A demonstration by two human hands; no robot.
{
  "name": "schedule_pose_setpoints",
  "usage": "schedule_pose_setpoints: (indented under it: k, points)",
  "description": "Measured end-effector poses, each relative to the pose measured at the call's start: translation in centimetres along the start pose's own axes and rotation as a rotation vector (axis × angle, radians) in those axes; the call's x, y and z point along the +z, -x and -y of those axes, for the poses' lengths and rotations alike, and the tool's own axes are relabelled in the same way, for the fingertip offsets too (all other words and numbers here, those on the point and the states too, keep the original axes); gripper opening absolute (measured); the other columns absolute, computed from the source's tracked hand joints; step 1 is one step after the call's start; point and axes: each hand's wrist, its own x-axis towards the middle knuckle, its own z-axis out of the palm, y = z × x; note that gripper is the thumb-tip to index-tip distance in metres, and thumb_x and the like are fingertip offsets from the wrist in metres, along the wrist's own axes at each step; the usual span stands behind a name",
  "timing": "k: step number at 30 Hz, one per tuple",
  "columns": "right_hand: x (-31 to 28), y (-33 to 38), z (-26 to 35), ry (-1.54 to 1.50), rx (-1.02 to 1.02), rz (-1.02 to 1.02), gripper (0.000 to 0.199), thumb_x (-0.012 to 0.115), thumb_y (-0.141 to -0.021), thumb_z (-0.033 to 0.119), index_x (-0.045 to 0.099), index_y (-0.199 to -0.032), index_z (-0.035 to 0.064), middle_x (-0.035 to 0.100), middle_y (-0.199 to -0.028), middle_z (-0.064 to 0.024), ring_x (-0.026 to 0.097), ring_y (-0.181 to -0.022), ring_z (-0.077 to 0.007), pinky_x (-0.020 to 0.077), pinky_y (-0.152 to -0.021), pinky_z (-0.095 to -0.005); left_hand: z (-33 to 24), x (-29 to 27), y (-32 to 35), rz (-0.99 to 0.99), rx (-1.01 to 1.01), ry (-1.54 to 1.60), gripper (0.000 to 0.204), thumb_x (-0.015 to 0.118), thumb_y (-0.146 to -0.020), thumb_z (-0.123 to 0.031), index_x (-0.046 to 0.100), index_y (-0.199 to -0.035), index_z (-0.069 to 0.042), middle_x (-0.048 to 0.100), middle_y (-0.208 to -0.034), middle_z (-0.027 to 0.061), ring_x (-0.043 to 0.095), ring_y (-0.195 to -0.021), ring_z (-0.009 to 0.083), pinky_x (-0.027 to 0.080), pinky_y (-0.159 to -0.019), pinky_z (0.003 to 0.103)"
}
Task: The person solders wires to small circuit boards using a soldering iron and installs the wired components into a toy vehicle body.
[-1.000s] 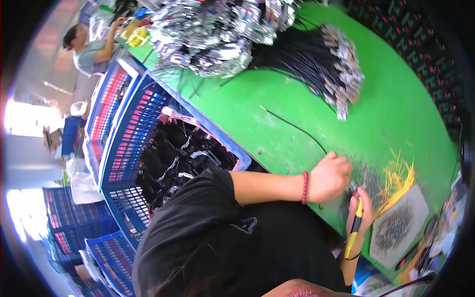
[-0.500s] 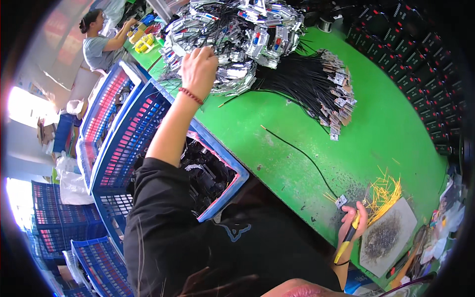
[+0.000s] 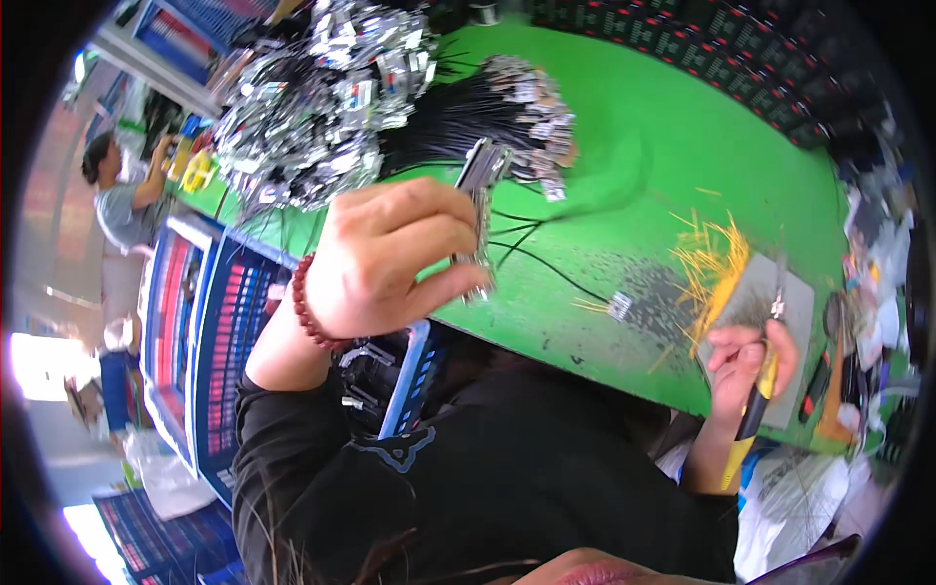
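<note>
Cable connectors [image 3: 480, 210] pinched in the raised left hand [image 3: 390, 258], above the green table [image 3: 624, 175].
Right hand [image 3: 746, 361] is wrapped tight around yellow-handled cutters [image 3: 756, 405] at the table's near edge.

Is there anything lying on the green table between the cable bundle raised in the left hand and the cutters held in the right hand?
Yes. Between the left hand with its cable bundle and the right hand holding cutters, a loose black cable with a connector end lies beside yellow wire offcuts.
</note>
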Motion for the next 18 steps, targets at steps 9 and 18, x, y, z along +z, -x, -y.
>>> schedule_pose_setpoints:
  k: [9,18]
  points:
    - [3.3,-6.8,2.3,-0.002,-0.064,0.148,0.04,0.076,-0.081,0.002,0.055,-0.115,0.0026,0.065,-0.098,-0.0085,0.068,-0.092,-0.0204,0.0565,-0.081,-0.0324,-3.3,7.0,-7.7,-0.194,0.101,0.13,0.03,0.064,-0.073,0.014,0.065,-0.098,-0.003,0.058,-0.103,0.0136,0.064,-0.081,0.0271,0.054,-0.067,0.035]
    - [2.8,-7.3,0.7,-0.164,0.303,0.019,0.035,0.057,-0.084,-0.01,0.049,-0.114,0.0042,0.061,-0.081,-0.0041,0.064,-0.075,-0.0106,0.0499,-0.064,-0.022,-3.2,8.7,-10.8,-0.102,0.014,0.25,0.034,0.062,-0.076,0.01,0.064,-0.106,-0.005,0.062,-0.094,0.012,0.062,-0.075,0.0258,0.051,-0.068,0.035]
